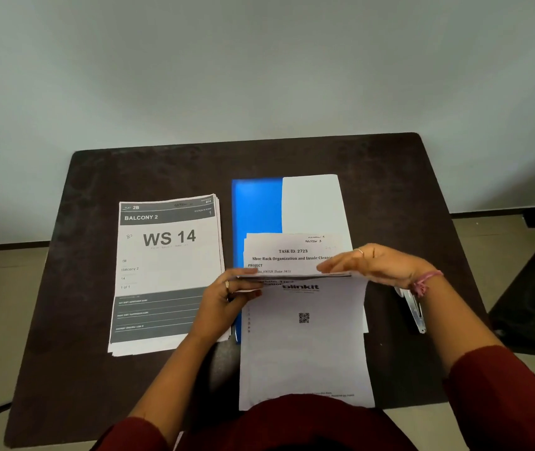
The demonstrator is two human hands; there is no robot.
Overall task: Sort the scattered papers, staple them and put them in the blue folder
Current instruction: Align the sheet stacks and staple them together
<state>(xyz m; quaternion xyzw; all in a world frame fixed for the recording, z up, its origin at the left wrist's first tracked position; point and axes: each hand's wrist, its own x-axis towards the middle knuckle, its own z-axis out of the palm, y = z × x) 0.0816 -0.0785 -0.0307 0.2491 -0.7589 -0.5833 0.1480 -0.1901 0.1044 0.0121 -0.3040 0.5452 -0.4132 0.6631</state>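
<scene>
She sits at a dark bench [390,177] with a sheaf of papers [305,346] held up in front of her, its top sheet showing a "blinkit" logo and a small QR code. Her left hand [224,297] grips the sheaf at its upper left corner, fingers curled around the edge, a ring on one finger. Her right hand [373,265] lies flat over the top edge on the other side, fingers straight and together, a pink thread around the wrist. Behind the sheaf a sheet headed "TASK ID: 2723" [292,255] rests on the blue folder [256,209], which lies in the middle of the bench with a blank white sheet [311,203] across its right half. To the left, well apart from the folder, sits a neat stack of papers [168,271] topped "BALCONY 2, WS 14". A silver stapler [414,312] lies on the bench just under her right wrist.
</scene>
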